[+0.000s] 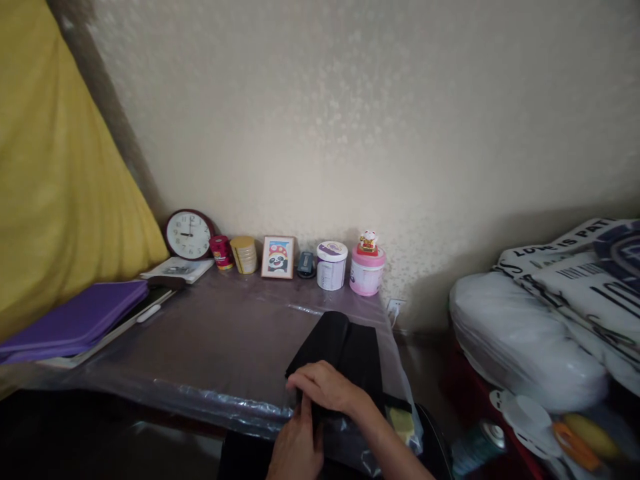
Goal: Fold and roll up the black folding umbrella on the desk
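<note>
A folded black cloth (pixel 345 347) lies on the near right part of a table covered with clear plastic sheet (pixel 225 340). My right hand (pixel 327 388) rests on the cloth's near end, its fingers curled over the edge toward the left. My left hand (pixel 297 447) comes up from below, just under the right hand. Its fingers are held together and grip the cloth's near edge where it hangs over the table front. A yellow-green patch (pixel 401 423) shows beside my right wrist.
Along the wall stand a round clock (pixel 189 234), a red can (pixel 221 252), a tan jar (pixel 244 254), a framed panda picture (pixel 278 257), a white tub (pixel 331 265) and a pink tub (pixel 367 270). Purple folders (pixel 75 320) lie at left. Bagged bedding (pixel 530 340) is piled at right.
</note>
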Tool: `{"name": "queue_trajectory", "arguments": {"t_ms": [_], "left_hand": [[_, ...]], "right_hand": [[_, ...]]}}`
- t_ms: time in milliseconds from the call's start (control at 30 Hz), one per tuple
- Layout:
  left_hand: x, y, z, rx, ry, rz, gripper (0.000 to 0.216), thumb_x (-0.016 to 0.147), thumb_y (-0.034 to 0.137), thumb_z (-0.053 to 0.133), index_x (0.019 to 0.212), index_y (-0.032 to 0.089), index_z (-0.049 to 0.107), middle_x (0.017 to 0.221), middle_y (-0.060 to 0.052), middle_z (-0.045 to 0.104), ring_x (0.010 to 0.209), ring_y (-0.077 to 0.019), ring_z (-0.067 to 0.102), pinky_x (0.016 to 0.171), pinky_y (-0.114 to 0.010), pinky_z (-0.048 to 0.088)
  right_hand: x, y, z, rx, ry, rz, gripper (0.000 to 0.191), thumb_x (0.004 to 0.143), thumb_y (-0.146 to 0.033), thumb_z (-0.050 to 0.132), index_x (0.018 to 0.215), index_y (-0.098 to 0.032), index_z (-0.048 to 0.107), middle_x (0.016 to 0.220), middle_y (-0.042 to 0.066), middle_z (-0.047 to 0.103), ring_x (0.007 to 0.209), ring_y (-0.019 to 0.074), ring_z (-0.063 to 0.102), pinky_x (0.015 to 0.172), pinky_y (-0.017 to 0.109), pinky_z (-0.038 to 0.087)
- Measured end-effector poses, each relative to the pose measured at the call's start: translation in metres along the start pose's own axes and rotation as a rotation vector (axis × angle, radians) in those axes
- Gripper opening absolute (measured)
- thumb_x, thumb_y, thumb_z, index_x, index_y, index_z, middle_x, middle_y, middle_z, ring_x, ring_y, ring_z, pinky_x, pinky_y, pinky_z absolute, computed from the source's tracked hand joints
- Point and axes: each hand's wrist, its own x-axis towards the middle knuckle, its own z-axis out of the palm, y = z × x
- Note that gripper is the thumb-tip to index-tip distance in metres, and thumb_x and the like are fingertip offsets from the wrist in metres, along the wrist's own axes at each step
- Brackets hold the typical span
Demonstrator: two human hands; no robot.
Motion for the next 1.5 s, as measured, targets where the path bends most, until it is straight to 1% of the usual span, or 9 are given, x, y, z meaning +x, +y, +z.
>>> {"name": "queue_trajectory", "arguments": {"t_ms": [100,167,267,367,500,833,1033,1267,1500], "left_hand": [[-0.001,-0.002,0.002,0.003,0.009,-0.006,0.064,0.084,0.026,0.029,0.138,0.007,0.002,0.128,-0.015,0.045,0.105,-0.0184,0.054,0.083,-0.024,0.038],[-0.001,-0.002,0.002,-0.001,0.007,-0.006,0.064,0.085,0.029,0.028,0.138,0.008,-0.001,0.127,-0.015,0.046,0.103,-0.0186,0.054,0.083,-0.025,0.039],[-0.002,-0.001,0.001,-0.022,-0.007,-0.003,0.064,0.086,0.03,0.027,0.138,0.008,-0.003,0.121,-0.014,0.052,0.097,-0.0172,0.057,0.079,-0.023,0.04],[-0.003,0.001,-0.001,-0.013,-0.007,-0.005,0.064,0.085,0.028,0.027,0.138,0.006,-0.002,0.121,-0.015,0.051,0.097,-0.0165,0.057,0.079,-0.022,0.039],[-0.003,0.004,-0.003,0.008,-0.013,-0.025,0.064,0.085,0.027,0.028,0.138,0.006,-0.002,0.122,-0.015,0.05,0.099,-0.017,0.056,0.081,-0.022,0.038],[-0.003,0.004,-0.002,0.014,-0.013,-0.034,0.064,0.085,0.027,0.028,0.138,0.005,-0.001,0.12,-0.015,0.052,0.097,-0.0175,0.056,0.08,-0.022,0.038],[-0.004,0.006,-0.005,0.0,-0.032,-0.039,0.063,0.086,0.027,0.026,0.137,0.004,-0.003,0.119,-0.016,0.053,0.097,-0.0175,0.056,0.08,-0.023,0.039],[-0.003,0.005,-0.005,0.021,-0.034,-0.04,0.063,0.086,0.028,0.025,0.137,0.003,-0.001,0.115,-0.017,0.056,0.094,-0.0192,0.057,0.079,-0.025,0.039],[0.001,-0.001,-0.002,0.069,-0.04,-0.017,0.064,0.085,0.026,0.027,0.137,0.0,-0.001,0.119,-0.019,0.053,0.097,-0.0198,0.056,0.081,-0.025,0.039]], "right_hand": [[-0.022,0.012,-0.024,0.059,0.398,0.123,0.031,0.088,-0.036,0.036,0.094,-0.023,0.063,0.094,0.001,0.066,0.089,0.0133,0.059,0.08,0.023,0.043],[-0.044,0.029,-0.038,-0.022,0.686,0.276,0.029,0.085,-0.035,0.039,0.098,-0.021,0.061,0.1,0.005,0.064,0.094,0.0167,0.057,0.085,0.028,0.042],[-0.077,0.056,-0.046,-0.172,0.884,0.529,0.032,0.082,-0.039,0.04,0.098,-0.018,0.059,0.099,0.01,0.063,0.092,0.0219,0.058,0.083,0.035,0.043],[-0.099,0.073,-0.04,-0.191,0.868,0.675,0.035,0.08,-0.042,0.04,0.097,-0.016,0.058,0.093,0.01,0.064,0.083,0.0218,0.061,0.077,0.033,0.045],[-0.102,0.077,-0.029,-0.116,0.779,0.733,0.039,0.079,-0.047,0.04,0.099,-0.017,0.057,0.085,0.008,0.067,0.079,0.0218,0.063,0.069,0.03,0.047],[-0.092,0.086,-0.026,-0.132,0.767,0.758,0.033,0.075,-0.043,0.045,0.093,-0.019,0.059,0.079,0.007,0.068,0.078,0.0229,0.064,0.068,0.03,0.047],[-0.087,0.092,-0.032,0.157,0.845,0.69,0.03,0.067,-0.041,0.054,0.083,-0.017,0.062,0.083,0.008,0.068,0.084,0.0242,0.063,0.075,0.033,0.048],[-0.044,0.056,-0.052,0.709,0.751,0.503,0.034,0.068,-0.042,0.059,0.091,-0.016,0.061,0.068,0.002,0.064,0.066,0.0197,0.062,0.058,0.029,0.048],[0.019,0.048,-0.034,0.786,0.818,0.573,0.039,0.059,-0.033,0.067,0.092,-0.015,0.057,0.06,-0.002,0.059,0.059,0.0152,0.059,0.053,0.025,0.047]]}}
